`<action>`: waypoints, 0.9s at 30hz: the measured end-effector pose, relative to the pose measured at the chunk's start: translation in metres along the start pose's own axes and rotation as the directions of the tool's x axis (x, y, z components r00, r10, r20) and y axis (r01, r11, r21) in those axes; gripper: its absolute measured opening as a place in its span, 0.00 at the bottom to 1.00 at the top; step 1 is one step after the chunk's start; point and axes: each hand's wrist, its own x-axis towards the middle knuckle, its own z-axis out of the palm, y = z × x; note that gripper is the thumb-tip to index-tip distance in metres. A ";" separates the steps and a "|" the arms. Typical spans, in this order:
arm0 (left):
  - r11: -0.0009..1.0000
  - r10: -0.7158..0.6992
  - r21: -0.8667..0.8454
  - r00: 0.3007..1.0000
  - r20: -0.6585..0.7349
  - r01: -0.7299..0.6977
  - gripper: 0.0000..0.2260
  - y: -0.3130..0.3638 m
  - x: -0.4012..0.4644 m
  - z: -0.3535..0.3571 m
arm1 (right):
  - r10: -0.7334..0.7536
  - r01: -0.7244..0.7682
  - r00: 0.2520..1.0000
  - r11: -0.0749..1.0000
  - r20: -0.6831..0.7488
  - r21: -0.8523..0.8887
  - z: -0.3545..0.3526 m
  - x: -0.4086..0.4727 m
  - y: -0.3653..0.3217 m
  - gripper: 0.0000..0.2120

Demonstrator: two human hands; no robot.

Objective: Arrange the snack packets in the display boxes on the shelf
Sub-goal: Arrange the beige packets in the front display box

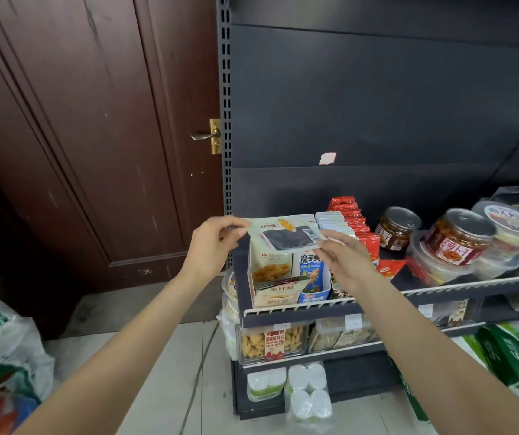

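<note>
A flat pale-green snack packet with a dark window and barcode [286, 235] is held level at the centre of the frame, just above a cream cardboard display box [275, 277] on the dark metal shelf [440, 291]. Both hands pinch it: the left hand [212, 243] its left edge, the right hand [343, 262] its right edge. A blue-and-white display box [314, 277] stands beside the cream one, with red packets [357, 224] and lidded jars [459, 237] further right.

Open air above crowded shelf [314, 304]
</note>
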 end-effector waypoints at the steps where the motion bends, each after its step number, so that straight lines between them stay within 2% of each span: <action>1: 0.988 -0.097 -0.118 0.995 0.005 0.097 0.09 0.000 -0.001 0.002 | -0.016 0.016 1.000 1.000 0.016 -0.006 -0.001 -0.001 0.000 0.15; 3: 0.933 -0.201 -0.295 0.979 0.044 0.205 0.11 0.002 -0.002 0.005 | -0.044 0.047 0.997 0.998 0.062 -0.037 -0.003 -0.001 0.000 0.25; 5: 0.911 -0.208 -0.342 0.972 0.106 0.232 0.15 0.006 -0.002 0.008 | -0.075 0.088 0.991 0.988 0.111 -0.123 -0.005 -0.002 -0.001 0.31; 9: 0.979 -0.145 -0.113 0.968 0.206 0.171 0.30 0.008 -0.003 0.007 | -0.154 0.223 0.969 0.876 0.191 -0.428 -0.003 -0.009 -0.007 0.38; 12: 0.992 -0.109 -0.043 0.972 0.210 0.120 0.33 0.006 -0.002 0.004 | -0.197 0.318 0.940 0.802 0.278 -0.507 -0.003 -0.016 -0.009 0.38; 17: 0.993 -0.089 -0.054 0.970 0.225 0.103 0.33 0.003 -0.003 0.002 | -0.237 0.398 0.910 0.725 0.339 -0.562 -0.006 -0.019 -0.010 0.38; 22: 0.994 -0.070 -0.068 0.980 0.184 0.084 0.33 0.002 -0.002 0.001 | -0.248 0.382 0.918 0.762 0.309 -0.523 -0.009 -0.016 -0.008 0.37; 27: 0.985 -0.038 -0.162 0.990 0.136 0.060 0.20 0.002 -0.004 0.000 | -0.193 0.306 0.947 0.789 0.258 -0.533 -0.009 -0.011 -0.008 0.33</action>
